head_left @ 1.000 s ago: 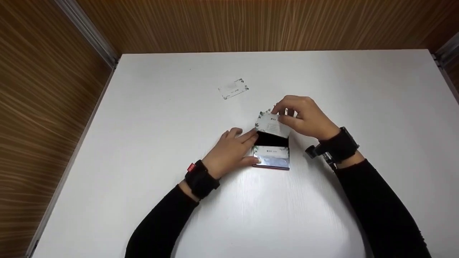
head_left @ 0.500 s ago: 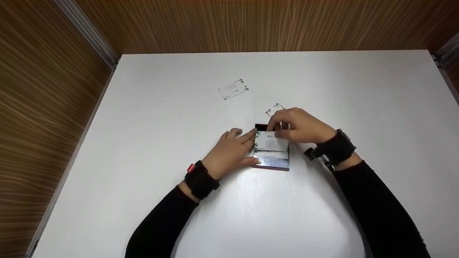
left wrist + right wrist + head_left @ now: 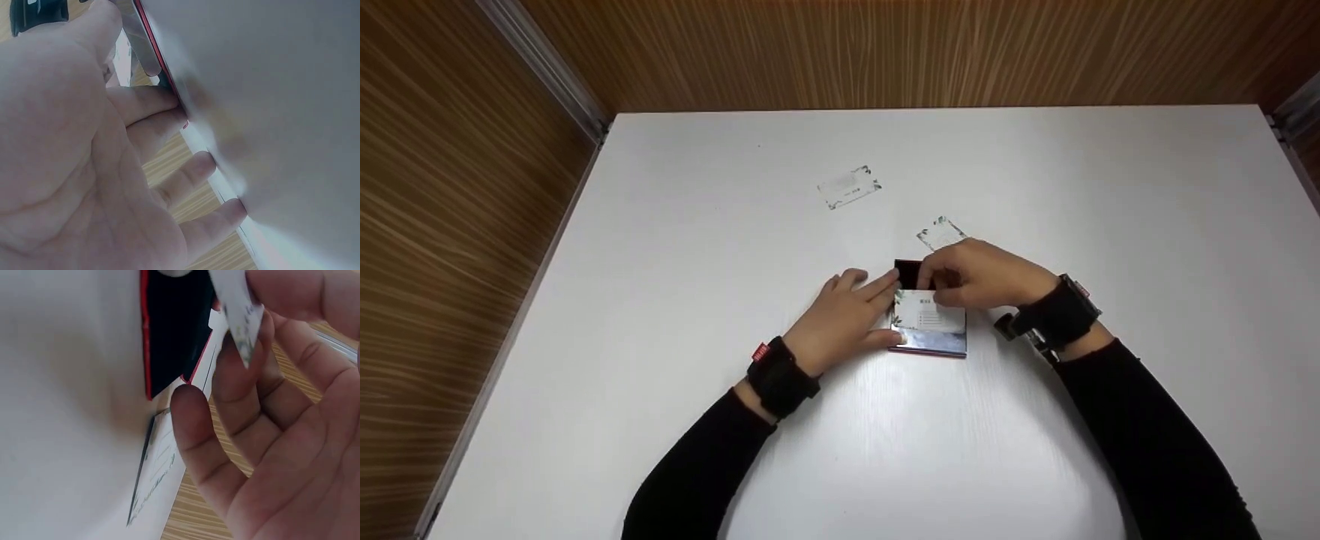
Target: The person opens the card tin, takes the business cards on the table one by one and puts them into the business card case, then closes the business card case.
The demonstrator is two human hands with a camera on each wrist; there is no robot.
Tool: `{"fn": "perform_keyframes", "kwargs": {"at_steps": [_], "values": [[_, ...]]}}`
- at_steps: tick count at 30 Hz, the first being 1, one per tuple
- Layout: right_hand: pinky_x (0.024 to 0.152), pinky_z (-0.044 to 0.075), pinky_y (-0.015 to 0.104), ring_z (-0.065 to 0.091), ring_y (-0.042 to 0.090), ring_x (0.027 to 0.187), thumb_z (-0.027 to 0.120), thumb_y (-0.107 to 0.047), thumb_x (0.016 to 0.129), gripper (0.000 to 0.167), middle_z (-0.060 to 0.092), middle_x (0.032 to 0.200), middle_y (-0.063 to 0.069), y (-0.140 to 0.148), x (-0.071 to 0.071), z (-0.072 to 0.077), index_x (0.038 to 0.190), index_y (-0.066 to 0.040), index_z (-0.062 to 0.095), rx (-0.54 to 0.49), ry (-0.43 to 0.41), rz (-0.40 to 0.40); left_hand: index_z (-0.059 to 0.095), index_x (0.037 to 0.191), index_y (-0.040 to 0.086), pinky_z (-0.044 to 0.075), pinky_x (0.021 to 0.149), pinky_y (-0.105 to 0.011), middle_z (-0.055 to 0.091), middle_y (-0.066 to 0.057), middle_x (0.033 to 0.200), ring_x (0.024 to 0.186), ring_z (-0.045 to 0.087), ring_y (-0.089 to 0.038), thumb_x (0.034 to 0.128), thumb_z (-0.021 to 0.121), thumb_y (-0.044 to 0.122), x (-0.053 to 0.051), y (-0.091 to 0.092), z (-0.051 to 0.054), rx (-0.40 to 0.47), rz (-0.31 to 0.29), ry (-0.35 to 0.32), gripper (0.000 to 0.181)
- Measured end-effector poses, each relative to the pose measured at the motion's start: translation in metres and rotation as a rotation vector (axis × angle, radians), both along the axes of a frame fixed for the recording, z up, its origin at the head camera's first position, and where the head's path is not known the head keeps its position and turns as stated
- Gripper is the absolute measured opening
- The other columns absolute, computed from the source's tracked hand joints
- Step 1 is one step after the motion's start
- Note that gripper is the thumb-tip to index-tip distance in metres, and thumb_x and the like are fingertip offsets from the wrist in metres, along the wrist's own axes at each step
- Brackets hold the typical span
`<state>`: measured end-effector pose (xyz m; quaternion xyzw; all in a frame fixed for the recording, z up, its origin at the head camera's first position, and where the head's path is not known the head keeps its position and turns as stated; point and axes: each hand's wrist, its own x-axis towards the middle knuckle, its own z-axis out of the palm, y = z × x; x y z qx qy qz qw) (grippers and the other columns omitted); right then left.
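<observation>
A card case (image 3: pixel 934 343) with a shiny front, a black inside and a red edge lies open on the table. My right hand (image 3: pixel 986 274) pinches a white business card (image 3: pixel 915 311) with a leaf print between thumb and fingers. The card's lower edge meets the case's shiny front part; whether it is inside the pocket I cannot tell. In the right wrist view the corner of the pinched card (image 3: pixel 242 320) shows beside the black lining (image 3: pixel 177 332). My left hand (image 3: pixel 844 319) rests at the case's left side, thumb on its shiny front, fingers extended along its edge.
A second leaf-print card (image 3: pixel 941 231) lies just behind the case, partly covered by the right hand. Another card (image 3: pixel 849 187) lies farther back on the white table (image 3: pixel 697 247). Wood-grain panels (image 3: pixel 885 52) stand behind and at the left.
My right hand has brought the pinched card down towards me, onto the case's front part. The card behind the case has come more into view. My left hand has stayed put.
</observation>
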<state>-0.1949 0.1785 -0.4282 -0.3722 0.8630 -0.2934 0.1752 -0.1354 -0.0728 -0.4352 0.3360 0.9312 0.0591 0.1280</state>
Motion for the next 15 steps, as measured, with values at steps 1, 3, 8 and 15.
{"fn": "perform_keyframes", "kwargs": {"at_steps": [1,3,8,15], "values": [[0.059,0.048,0.029,0.056,0.011,0.065,0.067,-0.003,0.082,0.023,0.064,0.073,-0.007,0.0,0.0003,-0.0001,0.097,-0.019,0.073,0.005,-0.01,0.001,0.03,0.158,0.015,0.028,0.118,-0.052,0.02,0.005,0.166,0.145,0.029,-0.031,0.0955,0.046,0.064,0.0,0.0,0.0001,-0.001,-0.003,0.001,0.081],[0.059,0.049,0.029,0.057,0.011,0.064,0.068,-0.004,0.081,0.022,0.064,0.072,-0.008,-0.0004,0.0008,-0.0004,0.096,-0.019,0.073,0.016,-0.03,0.0,0.03,0.158,0.015,0.028,0.117,-0.052,0.02,0.004,0.166,0.145,0.029,-0.031,0.0958,0.046,0.064,0.0,-0.0003,-0.0001,0.002,-0.006,0.003,0.081],[0.058,0.051,0.029,0.06,0.01,0.062,0.073,-0.005,0.079,0.021,0.066,0.072,-0.008,-0.0019,0.0027,-0.0007,0.093,-0.02,0.072,0.042,-0.064,0.002,0.031,0.157,0.014,0.029,0.117,-0.052,0.021,0.004,0.166,0.143,0.03,-0.031,0.0965,0.047,0.062,0.0009,-0.0013,-0.0008,0.023,-0.009,-0.001,0.079],[0.059,0.054,0.029,0.063,0.01,0.064,0.074,-0.005,0.078,0.019,0.068,0.074,-0.007,-0.0034,0.0055,0.0009,0.093,-0.017,0.073,0.065,-0.093,0.016,0.031,0.157,0.015,0.029,0.117,-0.052,0.022,0.004,0.166,0.143,0.03,-0.031,0.0965,0.048,0.062,0.0011,-0.0015,-0.0005,0.037,-0.01,-0.004,0.079]]}}
